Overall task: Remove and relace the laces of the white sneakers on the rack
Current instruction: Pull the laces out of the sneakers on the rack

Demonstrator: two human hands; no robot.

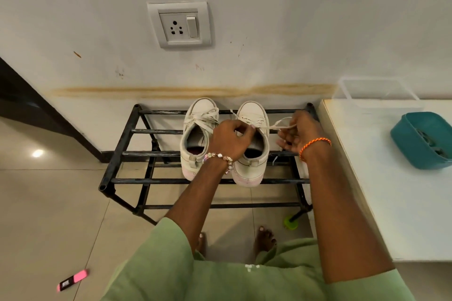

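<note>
Both white sneakers (247, 144) sit on the rack (137, 154). My left hand (230, 139) pinches at the right shoe's eyelets; my right hand (298, 133) grips the lace (281, 124). I should draw it out steadily, one eyelet at a time.

wall socket (179, 24) | teal tub (424, 138) on white table (391, 190) | pink marker (72, 280) on floor (49, 203)

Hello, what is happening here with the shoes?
A person is working on the laces of two white sneakers on a black rack. The left hand pinches at the top of the right sneaker, while the right hand pulls a loose lace sideways. The left sneaker is still laced.
</note>
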